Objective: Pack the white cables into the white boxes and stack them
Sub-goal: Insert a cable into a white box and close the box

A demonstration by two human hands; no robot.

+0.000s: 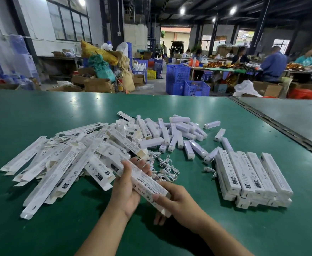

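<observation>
Box (148,182) aslant, left grip (127,190) clamped mid-length, right grip (179,204) clamped on near end

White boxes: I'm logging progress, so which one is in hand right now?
The long box gripped by the left hand and the right hand, lifted in front of the piles; the rest lie on the green table.
</observation>
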